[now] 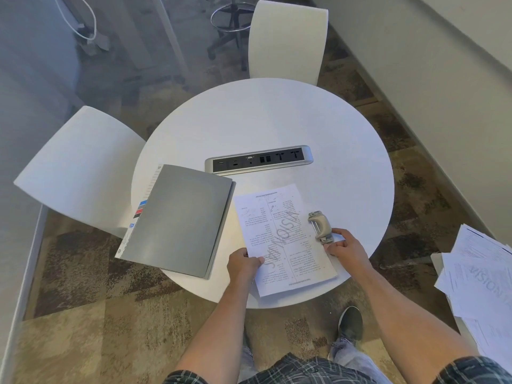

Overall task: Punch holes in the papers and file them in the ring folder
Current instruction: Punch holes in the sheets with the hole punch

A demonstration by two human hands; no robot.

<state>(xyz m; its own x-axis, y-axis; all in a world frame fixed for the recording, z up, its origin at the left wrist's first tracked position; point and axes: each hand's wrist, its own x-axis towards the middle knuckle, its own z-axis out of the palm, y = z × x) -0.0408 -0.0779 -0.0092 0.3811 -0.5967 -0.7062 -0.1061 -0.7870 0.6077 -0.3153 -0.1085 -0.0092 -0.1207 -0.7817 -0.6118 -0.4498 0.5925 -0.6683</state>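
Observation:
A printed sheet of paper [279, 231] lies on the round white table [277, 117], near its front edge. My left hand [243, 266] pinches the sheet's left edge. A beige hole punch [320, 225] sits at the sheet's right edge, and my right hand [345, 246] grips its near end. A closed grey ring folder [177, 217] lies flat to the left of the sheet, with coloured index tabs along its left side.
A silver power-socket strip [259, 161] is set into the table's middle. Two white chairs stand by the table, one at the back [286, 40] and one at the left [80, 167]. A loose pile of printed papers [482, 275] lies at the right edge.

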